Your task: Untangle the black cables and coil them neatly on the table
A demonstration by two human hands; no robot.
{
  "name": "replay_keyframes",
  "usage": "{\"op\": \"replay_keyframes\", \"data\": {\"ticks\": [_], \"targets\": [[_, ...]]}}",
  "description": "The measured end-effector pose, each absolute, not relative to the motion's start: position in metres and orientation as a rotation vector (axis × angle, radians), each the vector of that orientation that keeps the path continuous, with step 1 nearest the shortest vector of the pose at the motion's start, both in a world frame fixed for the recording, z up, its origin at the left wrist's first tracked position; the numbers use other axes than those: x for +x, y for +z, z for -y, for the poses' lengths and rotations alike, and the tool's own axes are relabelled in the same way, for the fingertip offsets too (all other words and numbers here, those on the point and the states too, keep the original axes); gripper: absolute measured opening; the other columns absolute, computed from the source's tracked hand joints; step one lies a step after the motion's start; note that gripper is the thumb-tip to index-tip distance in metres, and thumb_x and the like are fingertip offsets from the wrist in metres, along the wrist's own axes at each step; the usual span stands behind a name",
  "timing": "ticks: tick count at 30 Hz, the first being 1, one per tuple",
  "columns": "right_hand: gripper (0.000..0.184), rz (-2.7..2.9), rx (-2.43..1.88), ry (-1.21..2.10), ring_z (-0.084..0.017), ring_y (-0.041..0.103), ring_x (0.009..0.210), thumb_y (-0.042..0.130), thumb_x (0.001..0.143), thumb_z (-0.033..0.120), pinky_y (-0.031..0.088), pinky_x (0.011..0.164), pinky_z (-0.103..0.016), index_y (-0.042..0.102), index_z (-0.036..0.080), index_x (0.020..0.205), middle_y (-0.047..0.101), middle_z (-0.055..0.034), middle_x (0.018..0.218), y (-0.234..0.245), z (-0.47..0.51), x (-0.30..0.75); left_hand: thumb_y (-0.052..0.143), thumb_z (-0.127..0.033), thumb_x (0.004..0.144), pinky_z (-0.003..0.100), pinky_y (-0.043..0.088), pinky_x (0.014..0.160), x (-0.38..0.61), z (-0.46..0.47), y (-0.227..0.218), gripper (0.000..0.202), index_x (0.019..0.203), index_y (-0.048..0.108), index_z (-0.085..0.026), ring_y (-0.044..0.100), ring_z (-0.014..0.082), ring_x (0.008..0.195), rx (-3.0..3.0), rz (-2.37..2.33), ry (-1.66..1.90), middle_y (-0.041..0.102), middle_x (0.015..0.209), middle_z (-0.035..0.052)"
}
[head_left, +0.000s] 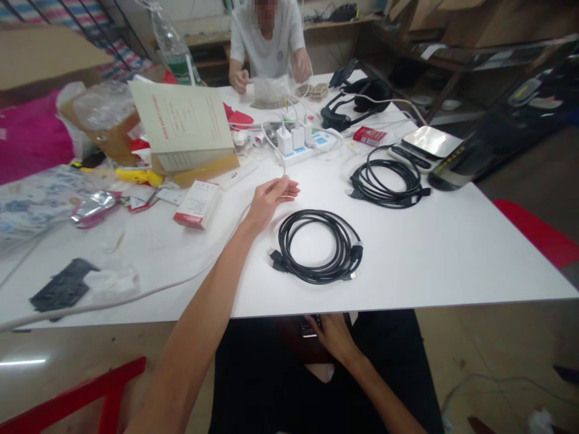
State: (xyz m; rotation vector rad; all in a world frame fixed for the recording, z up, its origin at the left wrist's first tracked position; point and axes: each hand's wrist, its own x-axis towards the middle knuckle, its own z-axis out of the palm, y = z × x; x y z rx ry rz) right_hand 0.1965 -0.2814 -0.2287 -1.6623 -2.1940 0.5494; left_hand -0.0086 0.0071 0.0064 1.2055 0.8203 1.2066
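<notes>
Left hand [270, 198] lies on the white table [452, 253], fingers loosely extended, palm half open, gripping nothing. It rests just far-left of the black cable coil [286, 241] and does not touch it. Right hand [333, 335] is low, under the near table edge, on something dark; grip cannot be told. The coil lies flat mid-table, near-round and slightly wider left to right, with plugs at its near-left and right rim. Risk, as judged: the white cord [149, 292] beside the forearm could snag and tug the power strip [301, 155], or the untied coil could spring apart.
</notes>
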Motion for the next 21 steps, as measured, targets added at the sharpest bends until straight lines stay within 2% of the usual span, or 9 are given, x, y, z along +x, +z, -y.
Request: {"op": "replay_keyframes", "data": {"ticks": [2, 5, 7, 9, 11, 13, 15, 17, 21], "targets": [[0.042, 2.124, -1.682, 0.455, -0.031, 0.072, 0.122, 0.054, 0.109, 0.047, 0.062, 0.107, -0.051, 0.072, 0.018, 0.132, 0.075, -0.0158, 0.126, -0.212, 0.29, 0.206, 0.083, -0.067, 0.087, 0.031, 0.057, 0.088, -0.008, -0.007, 0.007, 0.052, 0.098, 0.082, -0.016, 0.074, 0.0186, 0.093, 1.206, -0.833, 1.214, 0.08, 0.099, 0.0107], [0.028, 2.008, -1.619, 0.465, -0.026, 0.076, 0.106, 0.055, 0.109, 0.037, 0.067, 0.091, -0.042, 0.07, 0.02, 0.124, 0.076, -0.0115, 0.115, -0.17, 0.3, 0.221, 0.087, -0.061, 0.084, 0.03, 0.056, 0.085, -0.008, -0.007, 0.007, 0.047, 0.099, 0.082, -0.017, 0.073, 0.0175, 0.09, 1.229, -0.849, 1.215, 0.079, 0.096, 0.0091], [0.02, 1.986, -1.477, 0.546, -0.02, 0.077, 0.098, 0.053, 0.109, 0.026, 0.066, 0.085, -0.035, 0.068, 0.022, 0.122, 0.076, -0.0075, 0.111, -0.132, 0.304, 0.23, 0.089, -0.056, 0.084, 0.029, 0.056, 0.082, -0.008, -0.007, 0.007, 0.042, 0.1, 0.083, -0.017, 0.071, 0.0163, 0.085, 1.244, -0.856, 1.212, 0.078, 0.092, 0.0077], [0.016, 1.998, -1.298, 0.534, -0.015, 0.075, 0.086, 0.054, 0.107, 0.016, 0.062, 0.076, -0.029, 0.067, 0.022, 0.113, 0.075, -0.0038, 0.099, -0.088, 0.304, 0.239, 0.089, -0.051, 0.084, 0.028, 0.055, 0.076, -0.008, -0.008, 0.005, 0.037, 0.1, 0.083, -0.018, 0.067, 0.0144, 0.077, 1.244, -0.857, 1.214, 0.075, 0.085, 0.0055], [0.018, 2.02, -1.17, 0.453, -0.013, 0.072, 0.081, 0.055, 0.103, 0.008, 0.059, 0.073, -0.027, 0.065, 0.02, 0.11, 0.074, -0.0026, 0.093, -0.044, 0.295, 0.25, 0.09, -0.046, 0.084, 0.027, 0.051, 0.067, -0.009, -0.01, 0.003, 0.033, 0.1, 0.084, -0.018, 0.062, 0.0127, 0.069, 1.238, -0.854, 1.214, 0.07, 0.077, 0.003], [0.019, 2.033, -1.117, 0.323, -0.015, 0.073, 0.085, 0.059, 0.1, 0.006, 0.059, 0.078, -0.028, 0.066, 0.02, 0.111, 0.075, -0.004, 0.095, -0.008, 0.273, 0.266, 0.09, -0.042, 0.082, 0.026, 0.046, 0.061, -0.01, -0.012, 0.001, 0.029, 0.1, 0.084, -0.019, 0.058, 0.0119, 0.066, 1.236, -0.853, 1.211, 0.066, 0.073, 0.0015], [0.018, 2.006, -1.188, 0.159, -0.015, 0.073, 0.085, 0.064, 0.099, 0.01, 0.059, 0.081, -0.028, 0.066, 0.023, 0.111, 0.076, -0.0037, 0.096, 0.017, 0.234, 0.287, 0.09, -0.039, 0.082, 0.025, 0.044, 0.059, -0.01, -0.014, -0.002, 0.026, 0.099, 0.084, -0.019, 0.057, 0.0117, 0.065, 1.236, -0.854, 1.207, 0.065, 0.072, 0.001], [0.015, 1.945, -1.362, 0.015, -0.02, 0.074, 0.096, 0.067, 0.101, 0.023, 0.06, 0.092, -0.034, 0.068, 0.023, 0.116, 0.076, -0.007, 0.107, 0.029, 0.181, 0.313, 0.089, -0.038, 0.082, 0.025, 0.043, 0.059, -0.011, -0.015, -0.003, 0.025, 0.098, 0.084, -0.019, 0.056, 0.0116, 0.065, 1.235, -0.851, 1.201, 0.065, 0.072, 0.0011], [0.053, 2.006, -1.483, -0.118, -0.032, 0.067, 0.125, 0.065, 0.1, 0.054, 0.055, 0.108, -0.049, 0.066, 0.016, 0.137, 0.069, -0.0185, 0.134, 0.021, 0.068, 0.363, 0.089, -0.039, 0.083, 0.025, 0.045, 0.061, -0.012, -0.015, -0.004, 0.026, 0.097, 0.084, -0.018, 0.055, 0.0108, 0.065, 1.237, -0.839, 1.185, 0.065, 0.074, 0.0012]]}}
